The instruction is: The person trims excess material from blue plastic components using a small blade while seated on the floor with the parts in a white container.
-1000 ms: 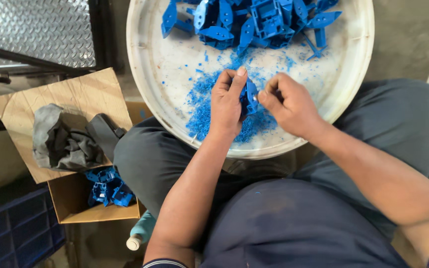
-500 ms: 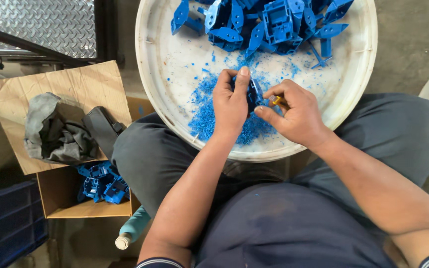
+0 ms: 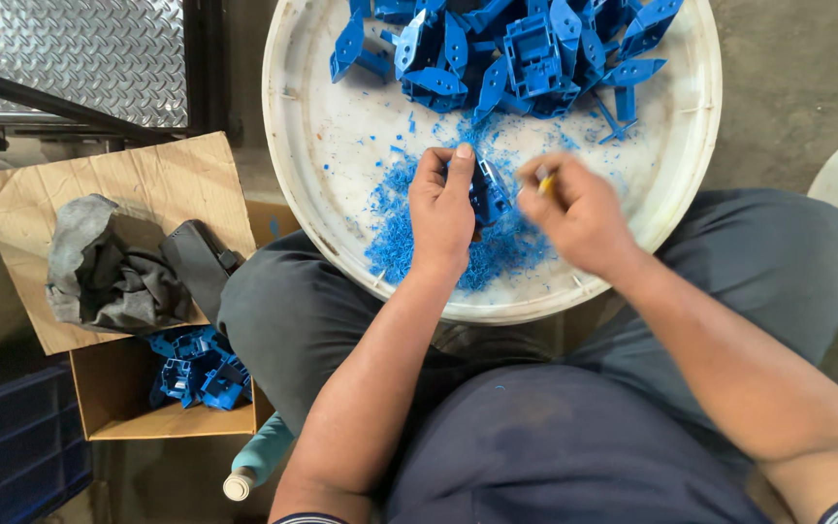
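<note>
Over white round tray (image 3: 312,184): left hand (image 3: 441,209) grips blue plastic part (image 3: 489,192), right hand (image 3: 574,213) clenched on small tool (image 3: 542,180). Shavings (image 3: 400,238) piled; few parts in cardboard box (image 3: 123,408); heap of parts (image 3: 516,49) seems untrimmed.

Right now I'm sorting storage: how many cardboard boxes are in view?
1. The cardboard box sits on the floor by the person's left knee, its flap open, with a grey cloth on the flap and blue parts inside. Others may be out of view.
</note>
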